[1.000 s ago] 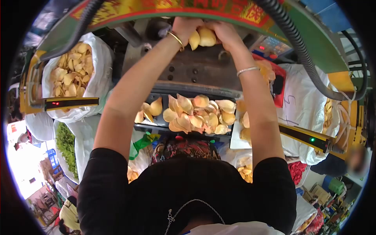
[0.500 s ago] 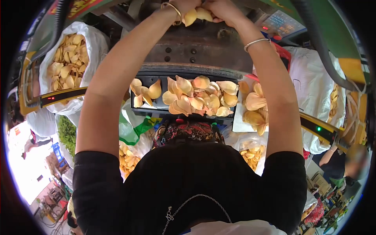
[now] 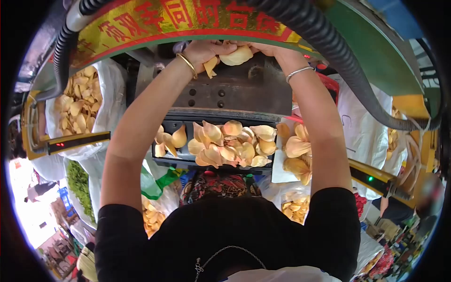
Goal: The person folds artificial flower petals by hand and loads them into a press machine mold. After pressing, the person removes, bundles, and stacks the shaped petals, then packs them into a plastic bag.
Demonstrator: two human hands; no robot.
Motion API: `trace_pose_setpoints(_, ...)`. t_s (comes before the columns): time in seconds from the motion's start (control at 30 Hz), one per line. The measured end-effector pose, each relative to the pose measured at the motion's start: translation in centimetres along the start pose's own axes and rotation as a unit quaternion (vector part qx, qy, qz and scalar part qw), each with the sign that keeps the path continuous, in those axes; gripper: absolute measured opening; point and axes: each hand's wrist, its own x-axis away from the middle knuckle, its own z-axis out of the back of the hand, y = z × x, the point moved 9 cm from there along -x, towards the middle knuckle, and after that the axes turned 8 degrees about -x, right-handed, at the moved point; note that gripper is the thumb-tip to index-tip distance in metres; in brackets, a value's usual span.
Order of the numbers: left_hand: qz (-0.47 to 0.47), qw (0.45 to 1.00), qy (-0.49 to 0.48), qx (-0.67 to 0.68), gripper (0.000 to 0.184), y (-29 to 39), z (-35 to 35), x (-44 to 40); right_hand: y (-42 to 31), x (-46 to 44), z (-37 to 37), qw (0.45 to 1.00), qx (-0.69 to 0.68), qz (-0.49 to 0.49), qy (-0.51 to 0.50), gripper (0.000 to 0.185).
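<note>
Evidently both hands are reaching forward over the dark metal plate [image 3: 253,96], just below the lower edge of the yellow banner [image 3: 164,21] with red characters. The left hand [image 3: 202,52], with a gold bangle [image 3: 187,66] at its wrist, is closed with its thumb and fingers on a large cream petal [image 3: 237,57], which lies between the two hands. A smaller tan petal [image 3: 210,67] hangs tilted beneath that hand, its lower tip pointing down. The right hand [image 3: 268,49], below a silver bracelet [image 3: 300,72], is near the other end of the large cream petal; its fingers are partly hidden, so I cannot tell how far they are closed or whether they grip it. Nearer the body, a black tray [image 3: 162,161] holds a heap of loose petals [image 3: 230,144] in its wide compartment and a smaller group [image 3: 168,142] in the narrow compartment on the left. To the right of the tray, more pieces [image 3: 297,146] lie on a white board [image 3: 279,173], partly covered by the right forearm. At far left, an open white sack [image 3: 114,96] is filled with similar pieces.
</note>
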Motion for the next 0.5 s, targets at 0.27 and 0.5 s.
trace_pose_setpoints(0.27, -0.145, 0.851, 0.096, -0.496, 0.018, 1.7, 3.4, 0.9, 2.2, -2.4, -0.4, 0.980, 0.185, 0.051, -0.056, 0.022)
trace_pose_setpoints(0.5, -0.444, 0.730, 0.171, -0.491, 0.017, 6.7, 0.3, 1.5, -0.7, 0.5, -0.3, 0.967, 0.240, 0.079, 0.016, 0.025)
